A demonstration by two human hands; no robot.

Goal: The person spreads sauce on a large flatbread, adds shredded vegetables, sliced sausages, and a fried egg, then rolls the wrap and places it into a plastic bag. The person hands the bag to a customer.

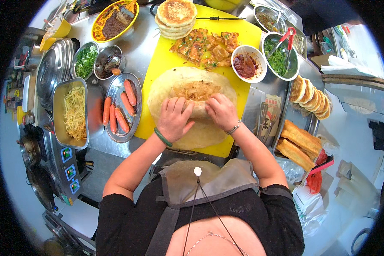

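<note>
A large, thin round flatbread point(161, 85) lies on the yellow cutting board point(155, 59) in front of me. Shredded, browned filling point(195, 90) sits across its middle. A fold of the bread is lifted against the filling's near side. My left hand point(173, 118), with a green bangle at its wrist, has its fingers curled over this fold. Gripping the same fold a little to the right is my right hand point(222, 112), its thumb hidden. The near part of the flatbread spreads flat beneath my hands.
Sausages point(120, 109) lie on an oval metal plate at left, beside a tray of noodles point(74, 113). Farther off are chopped browned pieces point(207, 48), stacked flatbreads point(175, 19) and a bowl of red sauce point(248, 64). Fried dough sticks point(301, 143) rest at right.
</note>
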